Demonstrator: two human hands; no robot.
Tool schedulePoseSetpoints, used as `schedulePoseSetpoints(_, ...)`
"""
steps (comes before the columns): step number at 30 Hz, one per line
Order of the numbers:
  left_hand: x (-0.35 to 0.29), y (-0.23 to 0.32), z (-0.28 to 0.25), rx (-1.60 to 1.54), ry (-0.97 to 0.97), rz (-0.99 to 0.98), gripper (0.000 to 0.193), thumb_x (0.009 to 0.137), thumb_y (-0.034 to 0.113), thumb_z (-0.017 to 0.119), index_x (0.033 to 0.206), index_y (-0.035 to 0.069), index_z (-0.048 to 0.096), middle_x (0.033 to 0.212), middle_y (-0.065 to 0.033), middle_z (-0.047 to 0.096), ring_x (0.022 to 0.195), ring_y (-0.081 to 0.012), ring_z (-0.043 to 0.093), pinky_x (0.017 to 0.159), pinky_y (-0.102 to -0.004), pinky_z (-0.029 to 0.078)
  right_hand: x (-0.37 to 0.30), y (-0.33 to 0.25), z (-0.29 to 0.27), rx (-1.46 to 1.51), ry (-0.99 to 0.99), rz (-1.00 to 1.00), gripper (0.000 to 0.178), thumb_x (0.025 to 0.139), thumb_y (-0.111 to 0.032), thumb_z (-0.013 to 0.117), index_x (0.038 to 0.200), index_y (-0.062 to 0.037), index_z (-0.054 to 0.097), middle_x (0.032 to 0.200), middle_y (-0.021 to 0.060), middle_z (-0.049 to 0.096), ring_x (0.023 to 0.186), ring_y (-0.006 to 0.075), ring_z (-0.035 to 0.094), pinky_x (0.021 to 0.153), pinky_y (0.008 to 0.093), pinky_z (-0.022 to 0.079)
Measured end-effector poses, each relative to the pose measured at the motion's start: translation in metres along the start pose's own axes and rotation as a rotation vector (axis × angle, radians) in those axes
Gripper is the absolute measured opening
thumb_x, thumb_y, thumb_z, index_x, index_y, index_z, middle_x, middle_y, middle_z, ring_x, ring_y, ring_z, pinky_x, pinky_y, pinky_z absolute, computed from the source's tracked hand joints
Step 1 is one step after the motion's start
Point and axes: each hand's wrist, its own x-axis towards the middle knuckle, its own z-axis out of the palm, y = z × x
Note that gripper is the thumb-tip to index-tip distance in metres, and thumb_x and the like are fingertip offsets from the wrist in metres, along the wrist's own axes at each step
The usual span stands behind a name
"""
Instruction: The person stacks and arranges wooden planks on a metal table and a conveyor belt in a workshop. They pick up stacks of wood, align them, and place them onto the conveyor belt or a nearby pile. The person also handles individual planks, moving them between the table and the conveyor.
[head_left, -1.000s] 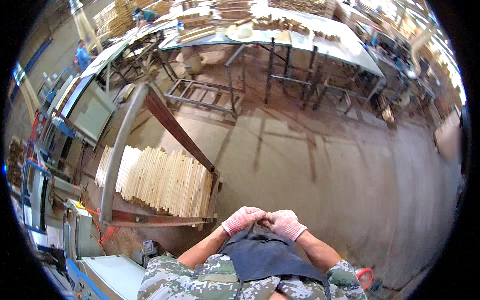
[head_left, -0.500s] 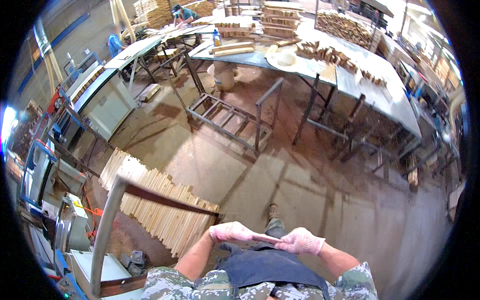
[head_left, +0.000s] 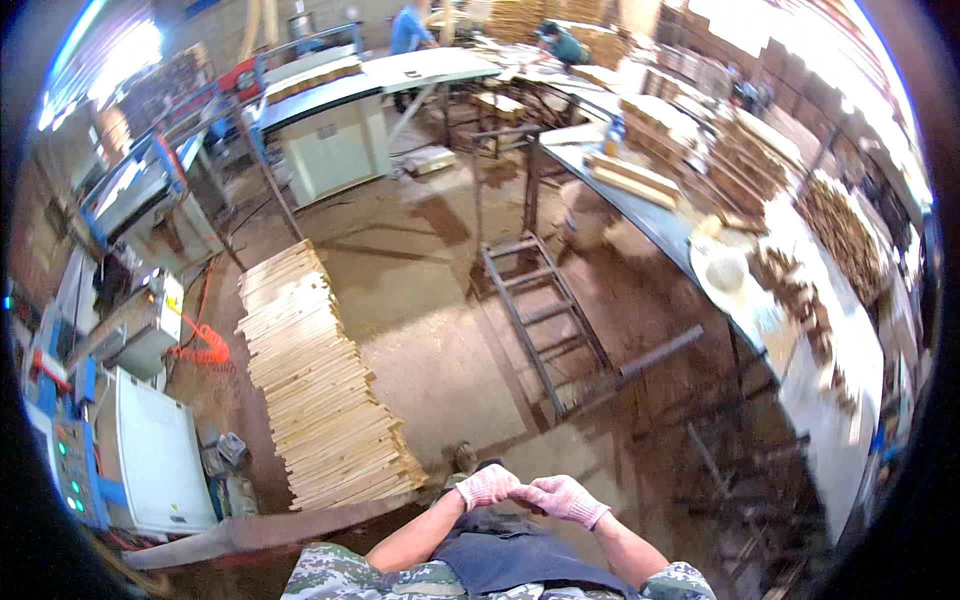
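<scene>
Low in the middle of the view, in front of a dark apron (head_left: 525,550), my two gloved hands are close together. My left hand (head_left: 488,487), in a pale pink knit glove, is closed with its fingers against the right one. My right hand (head_left: 562,500), gloved alike, has its fingers pinched toward the left. Whatever lies between them is small and mostly covered, so its kind cannot be told. To the left, nearest my left hand, a long row of light wooden strips (head_left: 330,385) is laid side by side.
A grey metal rail (head_left: 270,530) crosses low at left, beside a white machine cabinet (head_left: 155,450) and an orange coiled hose (head_left: 205,345). Ahead stands a steel frame cart (head_left: 550,320). A long table (head_left: 650,225) with wood pieces curves along the right. Two people work far back.
My view has swung left, so the strips and tables sit further right. My hands have drawn closer together, and the short thin piece seen between them before is now mostly hidden.
</scene>
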Motion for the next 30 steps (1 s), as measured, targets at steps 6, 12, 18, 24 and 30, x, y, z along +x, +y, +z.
schedulePoseSetpoints(6, 0.058, 0.083, -0.187, 0.005, 0.053, -0.069, 0.035, 0.099, 0.04, 0.074, 0.093, 0.006, 0.082, 0.074, -0.0053, 0.07, 0.076, -0.0089, 0.06, 0.073, -0.0308, 0.051, 0.145, -0.12, -0.104, -0.031, -0.08, -0.058, 0.045, 0.1, -0.05, 0.072, 0.101, -0.0059, 0.081, 0.074, -0.0018, 0.069, 0.069, 0.0061, 0.061, 0.066, 0.027, 0.053)
schedulePoseSetpoints(12, 0.06, 0.127, -0.348, 0.547, -0.04, 0.166, 0.048, 0.114, 0.023, 0.044, 0.162, 0.025, 0.044, 0.151, -0.0098, 0.06, 0.122, -0.0298, 0.067, 0.112, -0.034, 0.05, 0.259, -0.215, -0.221, -0.118, -0.139, -0.184, 0.035, 0.102, -0.039, 0.073, 0.105, -0.005, 0.082, 0.079, -0.0049, 0.069, 0.076, 0.0046, 0.058, 0.069, 0.0279, 0.054)
schedulePoseSetpoints(18, 0.099, 0.085, -0.459, -1.777, 0.106, -0.022, 0.059, 0.115, 0.041, 0.04, 0.168, 0.017, 0.029, 0.167, -0.0087, 0.042, 0.152, -0.0213, 0.041, 0.126, -0.0303, 0.033, 0.435, -0.295, -0.226, 0.14, 0.104, -0.275, 0.041, 0.104, -0.04, 0.068, 0.126, -0.0072, 0.076, 0.095, 0.0048, 0.075, 0.088, 0.0099, 0.063, 0.08, 0.0319, 0.055)
schedulePoseSetpoints(24, 0.199, 0.132, -0.628, -1.662, 0.333, 0.119, 0.054, 0.111, 0.044, 0.049, 0.153, 0.011, 0.049, 0.15, -0.0046, 0.059, 0.141, -0.0196, 0.051, 0.127, -0.0365, 0.033, 0.597, -0.41, -0.261, 0.738, -0.004, -0.34, 0.045, 0.102, -0.04, 0.07, 0.122, -0.0006, 0.074, 0.106, 0.0036, 0.074, 0.097, 0.0128, 0.065, 0.083, 0.031, 0.055)
schedulePoseSetpoints(30, 0.31, 0.174, -0.814, -1.472, 0.681, 0.049, 0.046, 0.107, 0.051, 0.057, 0.138, 0.017, 0.061, 0.141, -0.002, 0.067, 0.129, -0.0224, 0.06, 0.121, -0.0414, 0.038, 0.739, -0.545, -0.382, 0.275, 0.32, -0.315, 0.041, 0.102, -0.04, 0.07, 0.082, -0.0041, 0.07, 0.067, -0.0008, 0.058, 0.068, 0.0075, 0.047, 0.063, 0.0328, 0.047)
